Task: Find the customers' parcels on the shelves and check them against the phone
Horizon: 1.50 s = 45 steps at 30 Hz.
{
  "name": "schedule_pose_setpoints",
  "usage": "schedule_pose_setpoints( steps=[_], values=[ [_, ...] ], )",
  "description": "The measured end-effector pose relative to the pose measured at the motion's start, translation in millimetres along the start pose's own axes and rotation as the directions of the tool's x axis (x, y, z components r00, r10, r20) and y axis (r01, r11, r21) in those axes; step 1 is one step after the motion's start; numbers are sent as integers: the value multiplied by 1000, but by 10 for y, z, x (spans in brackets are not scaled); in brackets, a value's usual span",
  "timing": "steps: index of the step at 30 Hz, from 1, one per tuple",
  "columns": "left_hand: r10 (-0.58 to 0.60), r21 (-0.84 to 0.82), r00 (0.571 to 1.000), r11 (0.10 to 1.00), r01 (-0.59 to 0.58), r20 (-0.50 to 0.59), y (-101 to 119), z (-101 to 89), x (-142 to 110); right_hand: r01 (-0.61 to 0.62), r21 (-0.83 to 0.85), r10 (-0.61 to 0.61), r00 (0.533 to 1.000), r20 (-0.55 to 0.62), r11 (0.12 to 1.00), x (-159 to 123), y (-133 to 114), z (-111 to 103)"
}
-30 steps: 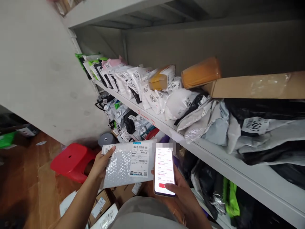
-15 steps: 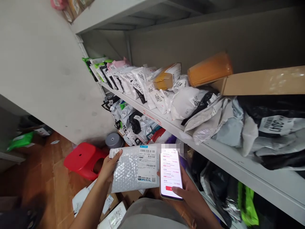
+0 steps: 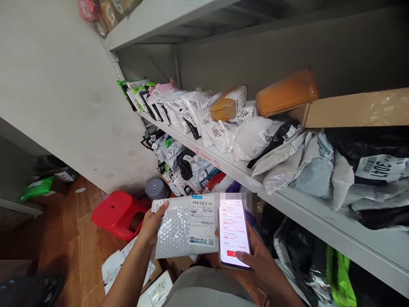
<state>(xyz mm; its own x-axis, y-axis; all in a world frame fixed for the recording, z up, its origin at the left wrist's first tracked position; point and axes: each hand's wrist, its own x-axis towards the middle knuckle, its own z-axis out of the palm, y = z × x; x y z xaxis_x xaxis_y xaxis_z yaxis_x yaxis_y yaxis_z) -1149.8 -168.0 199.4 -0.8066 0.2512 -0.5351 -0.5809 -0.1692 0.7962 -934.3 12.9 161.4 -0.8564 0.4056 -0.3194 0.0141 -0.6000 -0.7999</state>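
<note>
A white bubble mailer [image 3: 174, 232] with a printed shipping label [image 3: 203, 219] is gripped at its upper left edge by my left hand [image 3: 155, 224], thumb on the front. My right hand [image 3: 252, 251] holds a smartphone [image 3: 234, 234] upright, its lit screen facing me with a list and a red button near the bottom. The right thumb rests on or just over that button. The phone overlaps the mailer's right edge. Blurred blocks cover the area around the phone's top.
A metal shelf [image 3: 236, 170] carries several numbered parcel bags [image 3: 252, 136], an orange package [image 3: 287, 94] and a long cardboard box [image 3: 358, 108]. More bags [image 3: 179, 162] fill the shelf below. On the wooden floor stand a red stool [image 3: 116, 213], a grey round container [image 3: 156, 187] and parcels [image 3: 156, 290].
The whole view has shifted slightly, so shelf, stool and hands appear a little further right. Both hands keep their holds on the bubble mailer and the smartphone.
</note>
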Motion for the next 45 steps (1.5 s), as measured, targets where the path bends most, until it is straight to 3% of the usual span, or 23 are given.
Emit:
schedule_pose_setpoints(
  steps=[9, 17, 26, 31, 37, 45],
  values=[
    [-18, 13, 999, 1000, 19, -34, 16, 73, -17, 28, -3, -28, 999, 28, 1000, -46, -43, 29],
    [-13, 77, 997, 997, 19, -73, 39, 118, -32, 40, -20, -37, 994, 100, 999, -159, -258, 174],
    [3, 111, 994, 994, 9, -105, 20, 102, 37, 54, -36, -49, 991, 128, 998, -74, -121, 18],
    [11, 123, 993, 992, 3, -113, 6, 90, 70, 54, 11, -55, 987, 152, 998, -115, -210, 117],
    [9, 104, 994, 995, 3, -112, -4, 93, 76, 72, 45, -77, 988, 132, 996, -158, -318, 245],
    [2, 96, 990, 995, 12, -141, -1, 125, 44, 59, 123, -65, 997, 49, 991, -117, -260, 213]
  ],
)
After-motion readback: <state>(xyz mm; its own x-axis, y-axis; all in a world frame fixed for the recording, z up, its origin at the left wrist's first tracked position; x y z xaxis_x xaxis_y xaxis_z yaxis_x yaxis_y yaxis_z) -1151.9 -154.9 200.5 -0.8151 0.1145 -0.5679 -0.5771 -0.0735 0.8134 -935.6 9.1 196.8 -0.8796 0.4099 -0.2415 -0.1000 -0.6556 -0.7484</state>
